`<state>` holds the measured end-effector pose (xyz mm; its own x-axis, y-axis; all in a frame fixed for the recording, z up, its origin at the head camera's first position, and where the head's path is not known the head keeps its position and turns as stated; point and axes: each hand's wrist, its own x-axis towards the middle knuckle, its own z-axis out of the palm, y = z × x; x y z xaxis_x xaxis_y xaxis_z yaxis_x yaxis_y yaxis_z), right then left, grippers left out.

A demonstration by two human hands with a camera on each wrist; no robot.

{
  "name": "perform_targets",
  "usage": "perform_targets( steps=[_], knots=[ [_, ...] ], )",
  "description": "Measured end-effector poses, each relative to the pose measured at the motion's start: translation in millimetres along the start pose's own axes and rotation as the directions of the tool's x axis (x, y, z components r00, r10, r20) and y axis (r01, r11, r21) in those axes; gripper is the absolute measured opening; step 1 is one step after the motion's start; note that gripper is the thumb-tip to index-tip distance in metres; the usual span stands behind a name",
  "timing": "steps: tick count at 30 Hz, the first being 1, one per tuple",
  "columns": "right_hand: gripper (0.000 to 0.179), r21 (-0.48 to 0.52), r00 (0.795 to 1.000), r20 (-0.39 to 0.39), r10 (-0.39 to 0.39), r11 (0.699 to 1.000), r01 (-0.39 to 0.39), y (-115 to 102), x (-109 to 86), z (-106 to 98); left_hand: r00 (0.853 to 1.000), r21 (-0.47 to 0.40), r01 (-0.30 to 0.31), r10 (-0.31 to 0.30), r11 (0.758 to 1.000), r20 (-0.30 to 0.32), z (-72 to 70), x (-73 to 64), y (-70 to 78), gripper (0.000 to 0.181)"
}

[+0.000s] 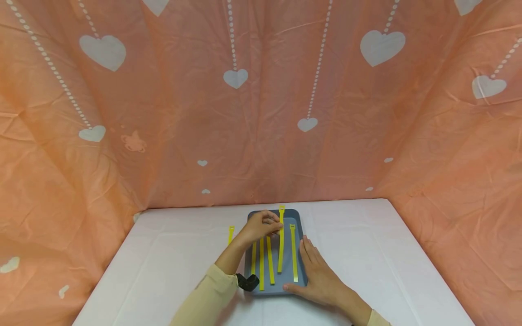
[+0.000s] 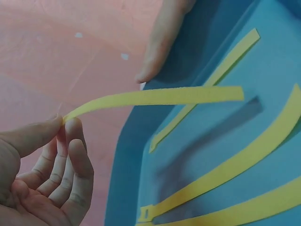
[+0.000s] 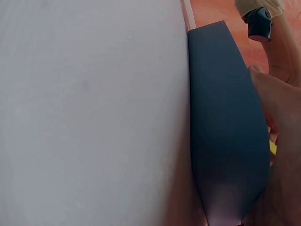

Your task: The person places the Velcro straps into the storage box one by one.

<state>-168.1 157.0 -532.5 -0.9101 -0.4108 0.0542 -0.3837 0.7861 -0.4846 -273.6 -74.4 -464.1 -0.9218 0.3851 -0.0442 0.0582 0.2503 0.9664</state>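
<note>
My left hand (image 1: 261, 226) pinches a yellow cable strap (image 2: 155, 96) near its slotted end, thumb against fingertip. The strap's loose tail stretches over the blue-grey tray (image 1: 297, 215), and its shadow falls on the tray floor in the left wrist view. Several more yellow straps lie lengthwise in the tray, one (image 1: 294, 258) apart at the right and the others (image 1: 270, 265) partly under my left wrist. My right hand (image 1: 324, 276) lies along the tray's right side, fingers straight, thumb at the near edge. In the right wrist view the tray's outer wall (image 3: 225, 108) appears beside the hand.
Another yellow strap (image 1: 231, 233) lies on the white table (image 1: 163, 262) left of the tray, mostly behind my left forearm. A pink curtain (image 1: 269, 158) with white hearts stands behind the table and at both sides. A black band (image 1: 248, 282) is on my left wrist.
</note>
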Motion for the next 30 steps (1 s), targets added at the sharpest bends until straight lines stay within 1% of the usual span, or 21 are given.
perform_targets(
  steps=[4,9,12,14,19,25,30],
  knots=[
    [0.131,-0.002,1.0,-0.002,-0.003,1.0,0.003,-0.3,-0.1,-0.1,1.0,-0.014,0.025,-0.025,1.0,-0.007,4.7,3.6,-4.9,0.025],
    [0.13,-0.007,1.0,0.001,-0.001,1.0,0.001,-0.3,-0.4,0.1,0.997,-0.012,0.058,-0.059,0.998,-0.044,9.2,8.4,-9.8,0.023],
    [0.13,-0.004,1.0,0.002,0.002,1.0,-0.002,-0.5,-0.3,0.0,0.995,0.009,0.081,-0.08,0.997,-0.067,11.2,12.5,-13.9,0.019],
    [0.13,-0.001,1.0,0.004,0.004,1.0,-0.004,-0.7,-0.1,0.2,0.993,0.039,0.089,-0.085,0.995,-0.079,12.5,14.3,-16.6,0.017],
    [0.131,-0.007,1.0,0.003,0.004,1.0,-0.004,0.0,0.0,0.5,0.989,0.11,0.123,-0.112,0.986,-0.099,17.4,14.5,-19.0,0.015],
    [0.132,-0.016,1.0,-0.012,-0.014,1.0,0.014,0.3,-0.1,0.0,0.976,0.114,0.198,-0.185,0.974,-0.112,24.9,16.1,-20.2,0.014],
    [0.131,-0.008,1.0,-0.004,-0.013,1.0,0.013,-0.1,-0.2,0.0,0.973,0.124,0.22,-0.208,0.967,-0.105,28.5,17.8,-24.3,0.012]
  ],
)
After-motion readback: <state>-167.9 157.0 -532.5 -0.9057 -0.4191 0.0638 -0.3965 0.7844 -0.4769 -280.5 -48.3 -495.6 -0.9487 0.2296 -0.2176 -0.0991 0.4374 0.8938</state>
